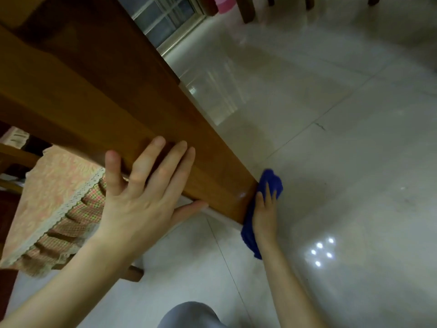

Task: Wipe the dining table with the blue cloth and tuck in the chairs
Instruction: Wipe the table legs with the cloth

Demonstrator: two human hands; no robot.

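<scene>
A thick wooden leg of the dining table [132, 95] runs diagonally from the upper left down to the floor at centre right. My left hand [144, 192] rests flat on this leg, fingers straight across its face and thumb along the near edge. My right hand [266, 209] presses the blue cloth [272, 179] against the foot of the leg, fingers straight on the cloth. The cloth wraps the leg's lower end and hangs past my wrist. A chair with a pink patterned seat cover [54, 200] stands at the left, beside the leg.
Glossy pale floor tiles [343, 138] fill the right side and reflect ceiling lights. Dark wooden furniture legs [247, 10] stand at the far top, with a pink object [224, 4] next to them. A window frame [165, 22] shows behind the table. My grey-clad knee [191, 316] is at the bottom.
</scene>
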